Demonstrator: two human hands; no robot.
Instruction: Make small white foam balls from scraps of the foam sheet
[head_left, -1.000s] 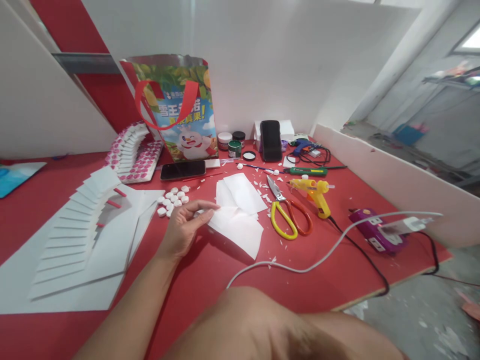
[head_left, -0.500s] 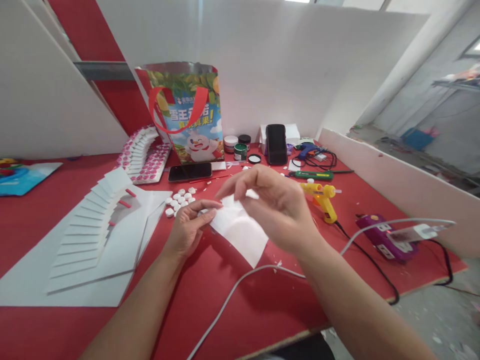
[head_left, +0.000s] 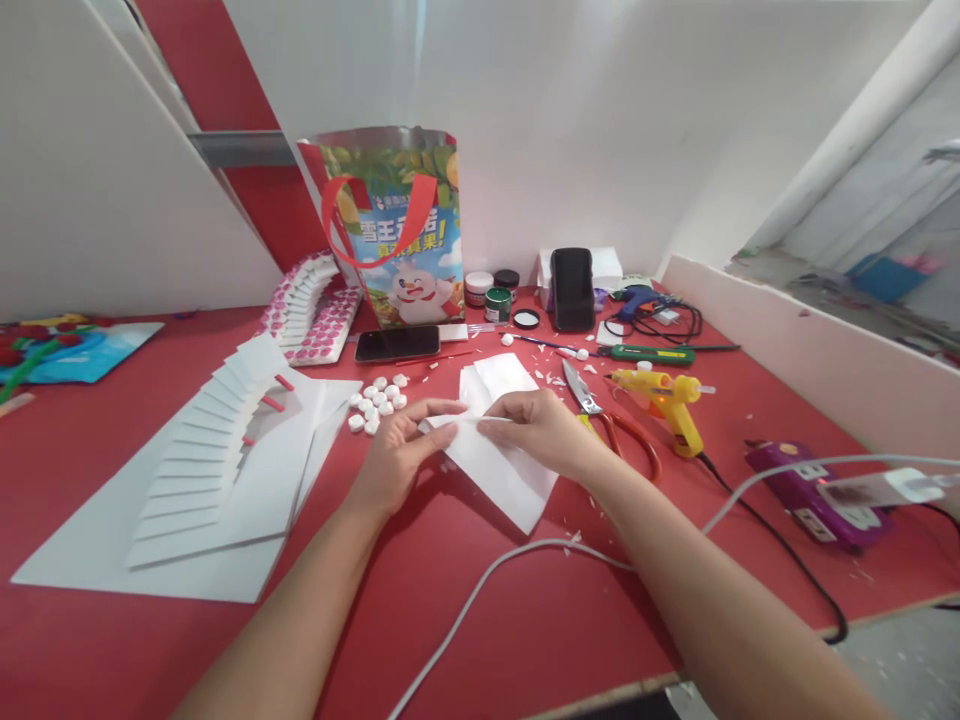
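Observation:
A sheet of white paper point(head_left: 504, 478) is held up between both hands above the red table. My left hand point(head_left: 401, 452) pinches its upper left edge between thumb and fingers. My right hand point(head_left: 541, 430) pinches the same edge a little to the right, fingers closed. Another white piece of paper point(head_left: 499, 378) shows just behind the fingertips; whether the two join is hidden. Left of my left hand sits a cluster of small white round pieces point(head_left: 379, 402). Scissors point(head_left: 630, 445) with red-orange handles lie beside my right hand, partly covered by it.
A white stepped fan-shaped model point(head_left: 199, 440) lies on white boards at the left. Behind stand a colourful bag point(head_left: 409, 235), a phone point(head_left: 397, 344) and paint jars point(head_left: 498, 303). At the right are a yellow glue gun point(head_left: 671, 400) and purple power strip point(head_left: 817, 495). A white cable point(head_left: 480, 590) crosses in front.
My right hand has come down from above the paper and now pinches its edge beside my left hand. The scissors have come into sight. The view has shifted slightly left.

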